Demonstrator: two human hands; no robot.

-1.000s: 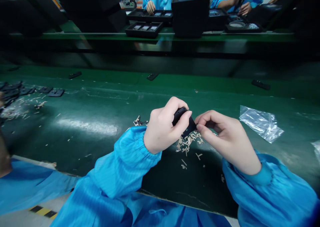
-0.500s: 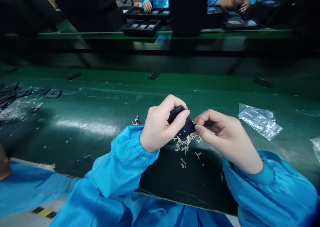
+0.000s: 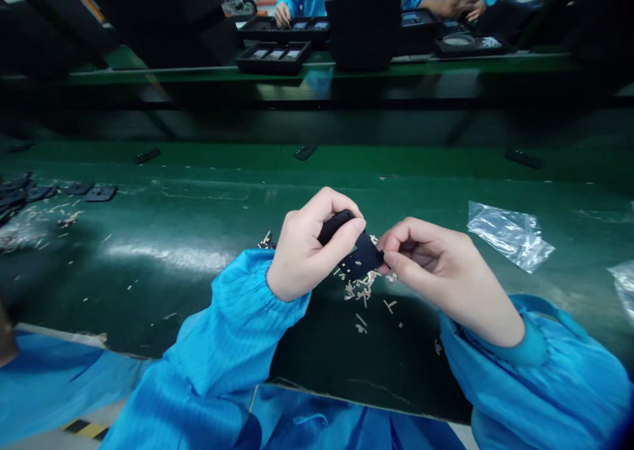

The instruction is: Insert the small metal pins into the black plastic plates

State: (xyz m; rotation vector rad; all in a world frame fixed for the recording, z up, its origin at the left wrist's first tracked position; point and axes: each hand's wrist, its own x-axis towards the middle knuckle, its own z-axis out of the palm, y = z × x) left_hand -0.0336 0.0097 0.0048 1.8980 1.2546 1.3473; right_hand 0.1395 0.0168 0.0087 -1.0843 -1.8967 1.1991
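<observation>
A flat black plastic part (image 3: 362,260) with small holes and pale marks is tilted above the table. My left hand (image 3: 314,245) is closed around its upper left end, thumb in front, and hides much of it. At its right corner, the thumb and index finger of my right hand (image 3: 436,265) are pinched together. Something tiny and black shows at those fingertips, too small to name. Beneath the part lie many small cream-coloured scraps (image 3: 365,290). A few more bits (image 3: 267,240) show behind my left wrist.
A clear plastic bag (image 3: 510,235) lies to the right. Black parts (image 3: 102,193) and scraps cover the left side of the green table (image 3: 198,225). Single black pieces (image 3: 304,151) are spaced along the back. Black trays (image 3: 275,57) and co-workers' hands (image 3: 282,15) are beyond.
My left hand and the black part have shifted slightly left and the part's face shows more. My right hand stays at its corner. The whole view has moved a little.
</observation>
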